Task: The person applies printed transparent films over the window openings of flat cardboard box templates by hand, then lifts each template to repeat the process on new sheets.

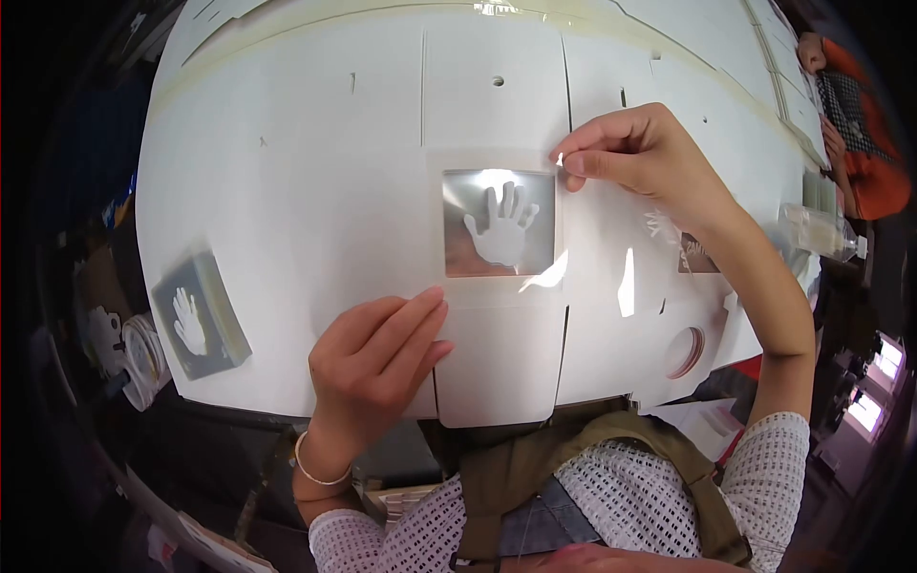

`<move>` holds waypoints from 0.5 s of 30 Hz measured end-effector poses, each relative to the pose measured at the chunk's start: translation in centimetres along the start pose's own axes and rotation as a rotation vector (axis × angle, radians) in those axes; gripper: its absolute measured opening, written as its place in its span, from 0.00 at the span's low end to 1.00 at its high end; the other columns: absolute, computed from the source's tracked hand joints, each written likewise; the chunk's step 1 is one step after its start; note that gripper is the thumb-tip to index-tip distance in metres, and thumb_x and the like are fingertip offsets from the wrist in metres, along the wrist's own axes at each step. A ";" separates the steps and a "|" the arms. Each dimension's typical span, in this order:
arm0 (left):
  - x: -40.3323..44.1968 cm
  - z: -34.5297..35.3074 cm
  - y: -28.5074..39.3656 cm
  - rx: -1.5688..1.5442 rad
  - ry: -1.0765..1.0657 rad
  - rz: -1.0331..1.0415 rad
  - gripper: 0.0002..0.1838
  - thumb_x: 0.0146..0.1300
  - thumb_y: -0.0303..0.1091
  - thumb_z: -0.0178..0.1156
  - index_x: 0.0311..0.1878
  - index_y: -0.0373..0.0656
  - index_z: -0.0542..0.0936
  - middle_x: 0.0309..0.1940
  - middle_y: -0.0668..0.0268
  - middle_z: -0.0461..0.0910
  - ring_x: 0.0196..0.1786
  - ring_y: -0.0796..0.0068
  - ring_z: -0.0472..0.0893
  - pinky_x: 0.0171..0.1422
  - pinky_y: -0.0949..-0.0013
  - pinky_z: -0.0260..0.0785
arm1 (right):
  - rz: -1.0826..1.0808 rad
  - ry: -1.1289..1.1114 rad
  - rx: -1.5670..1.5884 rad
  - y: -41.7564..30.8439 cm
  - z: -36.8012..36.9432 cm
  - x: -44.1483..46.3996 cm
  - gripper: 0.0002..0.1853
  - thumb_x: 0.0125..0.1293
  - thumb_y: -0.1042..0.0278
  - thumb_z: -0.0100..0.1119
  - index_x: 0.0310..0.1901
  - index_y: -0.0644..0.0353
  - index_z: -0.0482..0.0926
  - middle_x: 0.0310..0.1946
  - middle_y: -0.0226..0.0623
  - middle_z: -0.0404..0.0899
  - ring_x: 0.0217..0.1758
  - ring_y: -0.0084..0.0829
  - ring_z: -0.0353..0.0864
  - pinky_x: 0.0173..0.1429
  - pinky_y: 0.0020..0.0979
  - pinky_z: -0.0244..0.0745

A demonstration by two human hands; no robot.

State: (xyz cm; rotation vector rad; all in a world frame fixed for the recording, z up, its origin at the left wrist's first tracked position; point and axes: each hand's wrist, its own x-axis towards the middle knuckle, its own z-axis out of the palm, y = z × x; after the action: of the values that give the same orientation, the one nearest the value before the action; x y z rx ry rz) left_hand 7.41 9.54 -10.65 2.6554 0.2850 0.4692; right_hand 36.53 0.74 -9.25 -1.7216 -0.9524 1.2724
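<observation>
A white openwork knit top (626, 492) shows beneath what appears to be an olive-green cloth apron (506, 468) with a blue-grey denim panel (554, 520); a thin, pale bangle (322, 480) circles the left wrist (330, 454).

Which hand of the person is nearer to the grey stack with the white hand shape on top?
Left. The left hand is to the right of the grey stack; the right hand is much farther right, near the upper-right corner of the shiny square.
</observation>
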 end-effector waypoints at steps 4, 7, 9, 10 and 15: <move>0.0 0.0 0.2 0.007 -0.002 -0.005 0.16 0.44 0.31 0.69 0.39 0.38 0.83 0.41 0.66 0.83 0.38 0.67 0.79 0.38 0.69 0.74 | -0.025 -0.007 -0.020 0.5 0.2 0.1 0.06 0.61 0.78 0.59 0.39 0.68 0.83 0.28 0.34 0.82 0.34 0.21 0.80 0.41 0.20 0.74; 0.0 -0.1 0.2 0.009 -0.003 -0.004 0.16 0.44 0.31 0.69 0.39 0.38 0.83 0.42 0.66 0.82 0.38 0.67 0.79 0.38 0.68 0.74 | -0.026 0.112 -0.193 0.1 0.9 -0.4 0.08 0.61 0.78 0.59 0.41 0.66 0.82 0.24 0.28 0.78 0.30 0.16 0.75 0.39 0.18 0.72; -0.1 -0.1 0.2 0.014 -0.004 0.000 0.16 0.44 0.31 0.69 0.39 0.38 0.83 0.42 0.66 0.82 0.38 0.67 0.79 0.38 0.68 0.74 | -0.159 0.225 -0.360 0.0 0.8 -0.8 0.09 0.62 0.74 0.60 0.43 0.63 0.82 0.20 0.21 0.70 0.26 0.12 0.66 0.33 0.16 0.65; -0.1 0.0 0.2 0.009 -0.010 -0.003 0.17 0.44 0.32 0.69 0.40 0.38 0.83 0.43 0.65 0.82 0.39 0.66 0.79 0.39 0.68 0.75 | -0.167 0.230 -0.357 -0.3 0.6 -1.3 0.09 0.62 0.74 0.60 0.43 0.63 0.82 0.20 0.21 0.70 0.26 0.12 0.66 0.33 0.16 0.65; 0.6 -1.3 1.3 0.015 -0.056 -0.027 0.22 0.45 0.35 0.69 0.46 0.39 0.81 0.45 0.64 0.81 0.40 0.63 0.79 0.42 0.66 0.75 | -0.081 0.393 -0.245 -1.8 -1.6 -5.2 0.10 0.64 0.65 0.60 0.40 0.64 0.82 0.20 0.18 0.68 0.24 0.10 0.58 0.28 0.15 0.53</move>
State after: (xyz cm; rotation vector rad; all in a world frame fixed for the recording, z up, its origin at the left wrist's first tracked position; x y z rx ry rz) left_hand 7.68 9.06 -8.79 2.6712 0.3080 0.3848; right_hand 36.73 -3.39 -5.33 -2.0037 -0.9569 0.7476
